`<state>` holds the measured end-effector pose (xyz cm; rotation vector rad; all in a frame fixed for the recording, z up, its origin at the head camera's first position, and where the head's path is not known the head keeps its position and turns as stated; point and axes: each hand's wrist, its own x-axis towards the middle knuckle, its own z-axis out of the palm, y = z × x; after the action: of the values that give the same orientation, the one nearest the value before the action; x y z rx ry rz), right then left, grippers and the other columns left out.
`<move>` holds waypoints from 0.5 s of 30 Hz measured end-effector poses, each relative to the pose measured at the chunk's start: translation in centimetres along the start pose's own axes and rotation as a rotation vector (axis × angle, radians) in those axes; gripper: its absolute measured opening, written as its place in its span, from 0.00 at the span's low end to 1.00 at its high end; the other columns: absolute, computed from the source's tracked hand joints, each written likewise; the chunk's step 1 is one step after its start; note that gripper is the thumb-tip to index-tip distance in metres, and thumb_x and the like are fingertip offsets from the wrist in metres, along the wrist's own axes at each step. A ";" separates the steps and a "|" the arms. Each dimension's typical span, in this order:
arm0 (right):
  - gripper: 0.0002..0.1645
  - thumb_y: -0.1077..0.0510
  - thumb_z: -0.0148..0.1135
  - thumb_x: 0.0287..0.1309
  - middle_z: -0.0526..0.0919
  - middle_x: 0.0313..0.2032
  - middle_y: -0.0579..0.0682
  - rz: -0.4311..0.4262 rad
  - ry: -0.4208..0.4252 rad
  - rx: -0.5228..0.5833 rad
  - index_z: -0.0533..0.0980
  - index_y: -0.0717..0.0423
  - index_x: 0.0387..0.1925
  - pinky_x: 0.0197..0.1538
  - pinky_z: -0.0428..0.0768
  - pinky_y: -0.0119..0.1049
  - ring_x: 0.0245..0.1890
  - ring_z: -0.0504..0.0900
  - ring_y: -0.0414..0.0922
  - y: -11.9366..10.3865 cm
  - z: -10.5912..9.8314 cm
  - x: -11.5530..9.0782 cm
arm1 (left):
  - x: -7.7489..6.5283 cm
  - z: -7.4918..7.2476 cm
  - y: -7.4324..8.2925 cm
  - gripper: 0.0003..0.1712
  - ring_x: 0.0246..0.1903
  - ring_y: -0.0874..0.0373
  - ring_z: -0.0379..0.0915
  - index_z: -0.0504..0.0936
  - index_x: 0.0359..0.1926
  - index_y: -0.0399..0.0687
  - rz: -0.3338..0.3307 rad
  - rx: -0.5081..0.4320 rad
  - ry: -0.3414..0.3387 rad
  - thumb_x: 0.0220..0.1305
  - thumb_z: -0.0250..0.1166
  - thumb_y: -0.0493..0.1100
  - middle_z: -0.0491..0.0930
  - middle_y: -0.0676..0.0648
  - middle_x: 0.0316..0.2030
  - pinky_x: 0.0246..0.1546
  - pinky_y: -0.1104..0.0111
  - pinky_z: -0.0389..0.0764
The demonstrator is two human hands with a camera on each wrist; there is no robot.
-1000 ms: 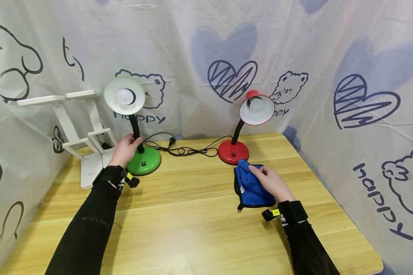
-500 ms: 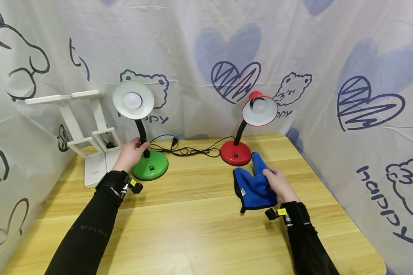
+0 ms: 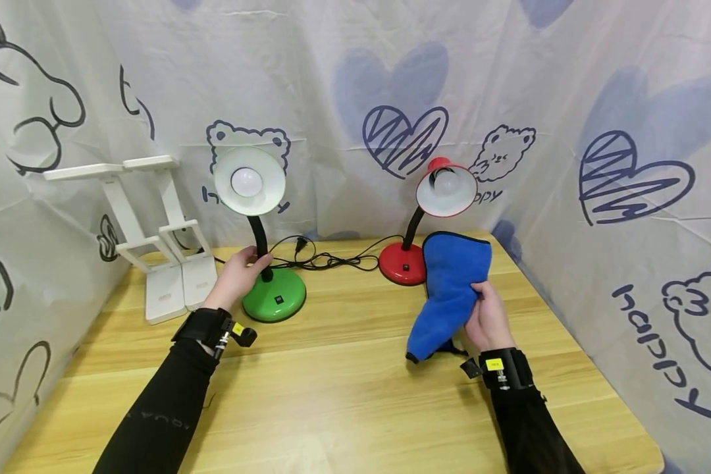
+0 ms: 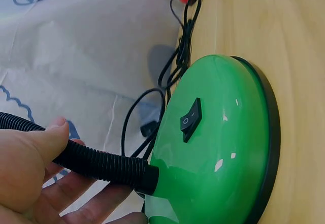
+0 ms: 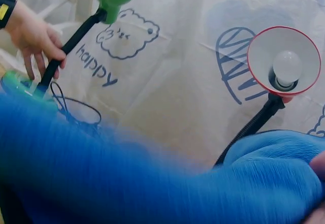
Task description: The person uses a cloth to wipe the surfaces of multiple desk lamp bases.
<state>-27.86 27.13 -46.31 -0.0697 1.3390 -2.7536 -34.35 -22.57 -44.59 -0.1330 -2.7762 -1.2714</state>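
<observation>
The worktop (image 3: 332, 408) spreads across the bottom of the frame. Left of centre stands the green lamp (image 3: 257, 229), probably steadied by a weighty, slick base (image 3: 272, 299); its ribbed neck (image 4: 109, 166) should grip better, held low. The red lamp (image 3: 413, 226) stands right of centre. Overlapping its base in the head view, the blue cloth (image 3: 455, 280) looks light and floppy, easiest taken by an edge. The left hand (image 3: 236, 282) has thumb and fingers around the green neck; the right hand (image 3: 488, 322) pinches the cloth's right side, fingers partly hidden. The green lamp's bulb (image 3: 246, 182) looks fragile, best left untouched.
</observation>
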 end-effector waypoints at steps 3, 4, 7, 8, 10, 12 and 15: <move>0.24 0.56 0.35 0.74 0.68 0.59 0.40 0.025 -0.018 0.071 0.53 0.44 0.68 0.58 0.68 0.32 0.55 0.70 0.37 -0.1 -0.1 -0.2 | -0.4 0.8 0.6 0.31 0.53 0.42 0.73 0.74 0.52 0.48 -0.007 -0.023 -0.010 0.67 0.50 0.69 0.79 0.39 0.49 0.50 0.52 0.69; 0.20 0.55 0.36 0.74 0.71 0.55 0.40 0.030 -0.017 0.085 0.57 0.45 0.64 0.55 0.69 0.33 0.51 0.72 0.38 -0.1 -0.1 -0.3 | -0.5 1.1 0.8 0.31 0.53 0.43 0.73 0.74 0.52 0.48 -0.007 -0.032 -0.017 0.67 0.50 0.68 0.79 0.40 0.49 0.50 0.52 0.70; 0.08 0.52 0.42 0.75 0.75 0.42 0.42 0.037 -0.014 0.124 0.65 0.48 0.49 0.48 0.72 0.33 0.42 0.75 0.39 -0.3 -0.1 -0.3 | -0.7 1.8 1.6 0.30 0.52 0.43 0.74 0.74 0.52 0.49 0.005 -0.042 -0.028 0.68 0.51 0.67 0.79 0.40 0.48 0.50 0.52 0.70; 0.08 0.51 0.43 0.75 0.76 0.41 0.43 0.036 -0.013 0.124 0.65 0.49 0.47 0.47 0.73 0.33 0.41 0.75 0.39 -0.3 -0.1 -0.2 | -0.8 2.1 1.9 0.29 0.53 0.43 0.74 0.75 0.53 0.48 0.010 -0.051 -0.034 0.69 0.51 0.66 0.79 0.39 0.48 0.50 0.51 0.71; 0.09 0.51 0.48 0.74 0.77 0.42 0.44 0.033 0.002 0.107 0.66 0.51 0.47 0.48 0.74 0.32 0.42 0.77 0.39 -0.3 0.0 -0.2 | -0.9 2.5 2.4 0.27 0.54 0.43 0.74 0.74 0.53 0.48 0.015 -0.067 -0.046 0.69 0.52 0.64 0.79 0.39 0.49 0.52 0.51 0.71; 0.14 0.52 0.50 0.72 0.76 0.49 0.44 0.034 0.015 0.073 0.65 0.52 0.53 0.52 0.75 0.31 0.47 0.77 0.38 -0.2 0.0 -0.1 | -0.9 3.1 2.9 0.27 0.54 0.43 0.73 0.74 0.53 0.49 0.018 -0.075 -0.059 0.69 0.52 0.64 0.79 0.40 0.49 0.53 0.50 0.71; 0.23 0.54 0.53 0.71 0.73 0.58 0.45 0.039 0.048 0.019 0.61 0.54 0.63 0.56 0.75 0.33 0.53 0.76 0.39 0.0 0.2 -0.1 | -1.0 3.9 3.5 0.29 0.55 0.45 0.73 0.74 0.53 0.50 0.029 -0.070 -0.076 0.68 0.51 0.66 0.78 0.42 0.50 0.53 0.51 0.71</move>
<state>-27.76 26.98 -46.23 0.0234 1.3107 -2.7518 -33.14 -17.40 -44.59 -0.2294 -2.7818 -1.3855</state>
